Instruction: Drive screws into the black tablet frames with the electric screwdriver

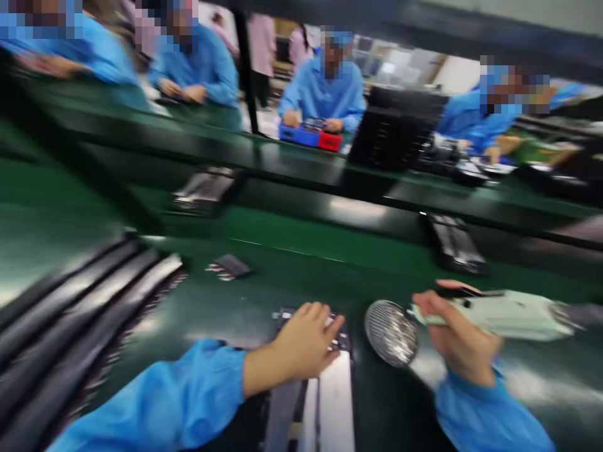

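Observation:
My left hand [308,339] lies over the far end of a long dark device with silvery strips [336,402], its fingers stretched out and touching the end piece. Part of the device is hidden under that hand and forearm. My right hand [459,333] is closed around a pale green electric screwdriver [509,315], whose tip end points left. Just left of the screwdriver sits a round metal dish [392,333] with small shiny pieces in it, too blurred to name for sure. Dish and device stand apart on the green bench.
Long dark strips [94,307] lie side by side at the left. A small dark piece with pale ends [229,267] rests farther back. Two dark devices [205,188], [455,242] lie near the shelf rail [301,166]. Across it, several people [325,94] in blue work.

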`<state>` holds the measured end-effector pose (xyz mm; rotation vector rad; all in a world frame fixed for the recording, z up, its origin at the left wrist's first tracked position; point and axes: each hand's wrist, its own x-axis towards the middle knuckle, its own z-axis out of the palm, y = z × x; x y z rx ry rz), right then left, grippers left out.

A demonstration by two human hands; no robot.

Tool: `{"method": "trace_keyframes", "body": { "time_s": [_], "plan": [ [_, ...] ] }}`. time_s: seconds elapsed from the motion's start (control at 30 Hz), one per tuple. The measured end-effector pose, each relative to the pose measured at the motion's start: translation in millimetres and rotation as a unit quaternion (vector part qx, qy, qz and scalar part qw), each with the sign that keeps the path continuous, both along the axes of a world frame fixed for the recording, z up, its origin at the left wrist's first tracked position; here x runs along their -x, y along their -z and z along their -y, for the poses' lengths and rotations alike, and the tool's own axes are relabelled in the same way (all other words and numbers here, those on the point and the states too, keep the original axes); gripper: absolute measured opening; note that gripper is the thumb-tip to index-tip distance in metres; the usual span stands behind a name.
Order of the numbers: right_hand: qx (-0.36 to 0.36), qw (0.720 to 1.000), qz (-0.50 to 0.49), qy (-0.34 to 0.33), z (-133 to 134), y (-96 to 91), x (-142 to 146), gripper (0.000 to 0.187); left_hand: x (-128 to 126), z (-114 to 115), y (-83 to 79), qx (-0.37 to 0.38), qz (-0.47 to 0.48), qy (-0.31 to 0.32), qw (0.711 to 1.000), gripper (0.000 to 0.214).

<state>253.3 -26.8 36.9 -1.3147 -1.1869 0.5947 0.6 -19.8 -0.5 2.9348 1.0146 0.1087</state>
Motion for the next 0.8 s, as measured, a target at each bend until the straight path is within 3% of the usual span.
{"method": "trace_keyframes", "body": {
  "time_s": [0.07, 0.13, 0.23, 0.53, 0.8],
  "plan": [
    [-0.036, 0.998, -0.051, 0.021, 14, -11.1, -9, 0.026, 2, -7, 9.8, -0.017, 0.012, 0.030, 0.999, 0.054],
    [-0.081, 0.989, -0.121, -0.003, 11, -14.1, -5, 0.023, 3, -10, 17.1, -0.033, 0.028, 0.057, 0.997, 0.054],
    [-0.082, 0.982, -0.168, -0.026, 0, -9.0, 7, 0.020, 4, -9, 19.5, -0.057, 0.038, 0.068, 0.995, 0.053],
    [-0.028, 0.986, -0.139, -0.085, 21, 9.4, 10, 0.019, 3, -10, 13.3, -0.088, 0.047, 0.073, 0.992, 0.051],
    [-0.032, 0.988, -0.127, -0.084, 20, 0.5, 13, 0.018, 3, -7, 12.7, -0.066, 0.054, 0.069, 0.994, 0.053]
  ]
}}
